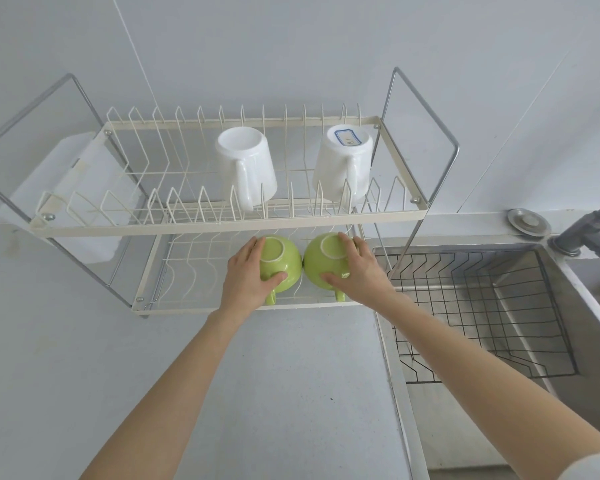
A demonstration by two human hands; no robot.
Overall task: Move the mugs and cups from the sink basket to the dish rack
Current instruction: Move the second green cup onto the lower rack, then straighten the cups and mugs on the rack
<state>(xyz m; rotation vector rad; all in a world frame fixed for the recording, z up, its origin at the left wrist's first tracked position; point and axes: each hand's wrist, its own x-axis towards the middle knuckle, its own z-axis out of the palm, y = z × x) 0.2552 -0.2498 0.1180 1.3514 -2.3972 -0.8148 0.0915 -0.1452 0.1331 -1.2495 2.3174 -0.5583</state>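
Observation:
Two green cups sit upside down, side by side and touching, on the lower tier of the cream two-tier dish rack (187,308). My left hand (248,277) grips the left green cup (286,263). My right hand (359,273) grips the right green cup (317,261). Both cup handles point toward me over the rack's front edge. On the upper tier stand two white mugs upside down, one in the middle (245,166) and one at the right (343,164) with a blue-edged label on its base. The black wire sink basket (482,306) holds nothing.
The steel sink (568,382) lies at the right, with a grey faucet (589,230) at its far corner and a round metal cap (527,221) behind it. A white plastic holder (66,188) hangs on the rack's left end. Grey countertop (284,393) stretches in front.

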